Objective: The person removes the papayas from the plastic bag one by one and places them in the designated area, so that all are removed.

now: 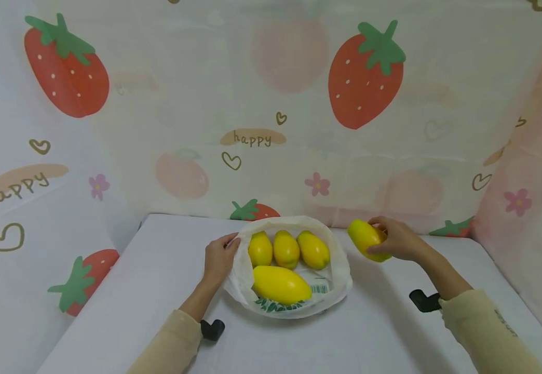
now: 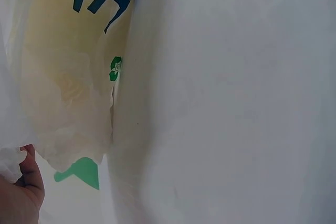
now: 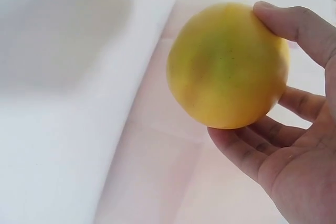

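Note:
A white plastic bag [image 1: 342, 270] stands on the table with its mouth spread wide and its rim rolled outward. My left hand [image 1: 218, 261] pinches the left rim; the left wrist view shows the fingers [image 2: 32, 174] bent around the thin plastic [image 2: 73, 103]. Inside lie three smaller yellow fruits [image 1: 286, 249] in a row, with a longer yellow fruit [image 1: 281, 284] in front of them. Right of the bag, my right hand [image 1: 401, 240] holds up a yellow mango-like fruit [image 1: 364, 236], thumb on one side and fingers on the other. Its rounded end [image 3: 226, 69] has a greenish patch.
A white table [image 1: 159, 322] lies beneath everything. Behind it and at the sides hang pale sheets [image 1: 196, 88] printed with strawberries, hearts and flowers. Black brackets [image 1: 424, 301] are worn at both wrists, beside the beige sleeves [image 1: 486, 332].

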The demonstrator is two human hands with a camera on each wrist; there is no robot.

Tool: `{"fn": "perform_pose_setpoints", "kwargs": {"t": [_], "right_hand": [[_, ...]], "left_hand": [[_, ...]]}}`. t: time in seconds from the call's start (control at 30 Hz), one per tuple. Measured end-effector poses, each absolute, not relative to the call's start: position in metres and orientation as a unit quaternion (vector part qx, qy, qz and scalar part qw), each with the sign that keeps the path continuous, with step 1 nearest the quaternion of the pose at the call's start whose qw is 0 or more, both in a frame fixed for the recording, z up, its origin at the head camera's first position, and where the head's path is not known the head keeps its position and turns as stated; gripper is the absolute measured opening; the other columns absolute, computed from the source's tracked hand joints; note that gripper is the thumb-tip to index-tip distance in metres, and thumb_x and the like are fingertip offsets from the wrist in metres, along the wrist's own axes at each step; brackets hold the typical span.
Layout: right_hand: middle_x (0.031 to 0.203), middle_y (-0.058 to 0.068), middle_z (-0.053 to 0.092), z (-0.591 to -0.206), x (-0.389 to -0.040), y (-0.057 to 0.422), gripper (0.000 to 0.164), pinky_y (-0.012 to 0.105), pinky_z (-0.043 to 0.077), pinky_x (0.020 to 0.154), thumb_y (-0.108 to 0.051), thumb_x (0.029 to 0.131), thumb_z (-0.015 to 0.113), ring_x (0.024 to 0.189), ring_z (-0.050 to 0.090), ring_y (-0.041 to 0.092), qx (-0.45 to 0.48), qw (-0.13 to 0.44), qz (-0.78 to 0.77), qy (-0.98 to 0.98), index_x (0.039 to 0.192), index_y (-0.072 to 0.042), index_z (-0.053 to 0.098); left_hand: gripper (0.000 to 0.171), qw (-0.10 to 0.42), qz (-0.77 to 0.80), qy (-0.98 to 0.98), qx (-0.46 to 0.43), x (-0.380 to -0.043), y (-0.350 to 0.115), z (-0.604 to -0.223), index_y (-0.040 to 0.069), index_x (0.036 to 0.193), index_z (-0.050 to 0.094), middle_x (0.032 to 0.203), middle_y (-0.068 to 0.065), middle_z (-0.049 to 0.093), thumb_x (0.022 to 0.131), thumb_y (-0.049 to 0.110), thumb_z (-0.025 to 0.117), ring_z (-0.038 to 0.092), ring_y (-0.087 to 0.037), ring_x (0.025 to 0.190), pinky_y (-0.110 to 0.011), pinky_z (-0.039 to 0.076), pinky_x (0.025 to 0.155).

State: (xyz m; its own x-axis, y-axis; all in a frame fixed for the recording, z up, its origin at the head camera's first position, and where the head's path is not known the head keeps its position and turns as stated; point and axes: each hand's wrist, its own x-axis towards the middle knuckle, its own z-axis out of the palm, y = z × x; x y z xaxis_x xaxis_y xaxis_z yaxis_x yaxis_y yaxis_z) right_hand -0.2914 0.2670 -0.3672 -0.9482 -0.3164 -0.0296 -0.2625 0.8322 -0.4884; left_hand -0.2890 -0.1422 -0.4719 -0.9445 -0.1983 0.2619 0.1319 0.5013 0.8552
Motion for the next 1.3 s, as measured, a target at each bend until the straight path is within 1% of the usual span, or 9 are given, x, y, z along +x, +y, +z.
{"fn": "perform_pose_setpoints", "kwargs": {"t": [0.3, 0.57, 0.73, 0.83, 1.07, 1.3], "right_hand": [[0.126, 0.032, 0.055, -0.382, -0.301, 0.276, 0.069, 0.048, 0.057, 0.087, -0.028, 0.08, 0.078, 0.099, 0.059, 0.034, -0.113, 0.066, -0.256, 0.958, 0.132, 0.004, 0.047], [0.125, 0.034, 0.055, -0.394, -0.311, 0.288, 0.071, 0.047, 0.056, 0.084, -0.031, 0.08, 0.077, 0.098, 0.06, 0.036, -0.105, 0.063, -0.258, 0.958, 0.132, 0.005, 0.047], [0.13, 0.035, 0.052, -0.4, -0.317, 0.293, 0.075, 0.049, 0.055, 0.087, -0.032, 0.08, 0.077, 0.103, 0.058, 0.039, -0.083, 0.077, -0.264, 0.958, 0.135, 0.005, 0.043], [0.13, 0.036, 0.051, -0.405, -0.321, 0.297, 0.077, 0.049, 0.054, 0.088, -0.032, 0.08, 0.077, 0.103, 0.058, 0.039, -0.071, 0.081, -0.266, 0.958, 0.136, 0.007, 0.041], [0.126, 0.037, 0.053, -0.416, -0.328, 0.3, 0.075, 0.046, 0.054, 0.086, -0.031, 0.081, 0.076, 0.101, 0.058, 0.039, -0.054, 0.085, -0.272, 0.957, 0.135, 0.009, 0.042], [0.126, 0.036, 0.053, -0.423, -0.334, 0.298, 0.073, 0.047, 0.053, 0.088, -0.029, 0.08, 0.075, 0.104, 0.057, 0.041, -0.035, 0.092, -0.265, 0.959, 0.133, 0.011, 0.042]], "left_hand": [[0.031, 0.165, -0.504, -0.847, 0.022, -0.288, -0.14, -0.472, 0.001, 0.12, 0.068, 0.12, -0.016, 0.07, 0.096, 0.019, 0.061, 0.066, -0.031, 0.113, -0.041, 0.053, 0.096], [0.031, 0.159, -0.498, -0.852, 0.027, -0.288, -0.142, -0.474, 0.002, 0.121, 0.068, 0.12, -0.015, 0.069, 0.097, 0.021, 0.061, 0.064, -0.03, 0.115, -0.04, 0.052, 0.098], [0.031, 0.164, -0.499, -0.851, 0.023, -0.29, -0.143, -0.474, 0.002, 0.12, 0.068, 0.119, -0.015, 0.07, 0.096, 0.02, 0.061, 0.064, -0.03, 0.115, -0.04, 0.052, 0.098], [0.031, 0.165, -0.499, -0.85, 0.023, -0.29, -0.142, -0.474, 0.001, 0.12, 0.068, 0.119, -0.016, 0.07, 0.096, 0.02, 0.062, 0.064, -0.031, 0.115, -0.041, 0.052, 0.098], [0.032, 0.156, -0.5, -0.851, 0.024, -0.29, -0.142, -0.472, 0.001, 0.121, 0.067, 0.121, -0.016, 0.069, 0.096, 0.021, 0.061, 0.065, -0.03, 0.115, -0.04, 0.053, 0.097], [0.031, 0.162, -0.492, -0.855, 0.016, -0.289, -0.141, -0.47, 0.0, 0.12, 0.067, 0.119, -0.017, 0.07, 0.097, 0.019, 0.06, 0.067, -0.03, 0.11, -0.041, 0.055, 0.093]]}}
